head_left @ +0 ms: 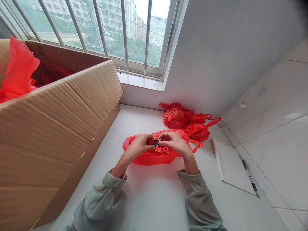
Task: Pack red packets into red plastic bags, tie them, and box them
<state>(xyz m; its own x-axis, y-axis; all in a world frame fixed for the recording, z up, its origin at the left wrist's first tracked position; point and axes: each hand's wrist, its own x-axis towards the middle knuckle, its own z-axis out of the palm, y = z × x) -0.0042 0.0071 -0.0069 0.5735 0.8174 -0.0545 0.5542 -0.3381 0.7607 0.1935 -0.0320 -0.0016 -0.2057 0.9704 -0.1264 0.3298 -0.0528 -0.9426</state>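
Observation:
A red plastic bag (pixel 154 159) lies spread on the white table, its mouth open and a handle stretching to the right. Over it, my left hand (pixel 139 144) and my right hand (pixel 175 142) pinch a small dark packet (pixel 156 143) with white markings from both sides. Its exact kind is too small to make out. Beneath the packet, several small red-and-white packets (pixel 165 149) show in the bag. The fingers of both hands are closed, with thumbs and fingertips close together at the packet.
A large open cardboard box (pixel 48 138) with red bags (pixel 19 70) inside stands on the left. Several tied red bags (pixel 175 118) sit against the wall behind. A notebook (pixel 232 166) and a pen (pixel 250 178) lie on the right. A barred window (pixel 125 38) is ahead.

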